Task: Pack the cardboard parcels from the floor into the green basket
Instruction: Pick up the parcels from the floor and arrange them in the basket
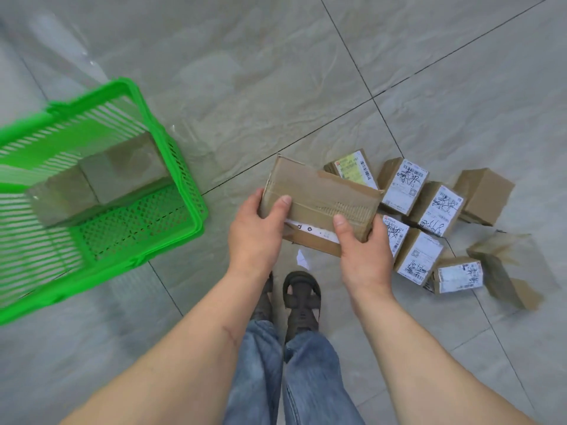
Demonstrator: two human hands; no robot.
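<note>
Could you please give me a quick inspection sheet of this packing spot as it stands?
Surface: grey tiled floor, glossy, dark grout lines.
Job's things: green basket on the left holds two cardboard parcels; a cluster of labelled parcels lies on the floor at right.
Clutter: small white paper scrap near the feet.
Grippers: left hand and right hand together grip one taped parcel.
Cables: nothing seen.
Surroundings: jeans and sandals below.
</note>
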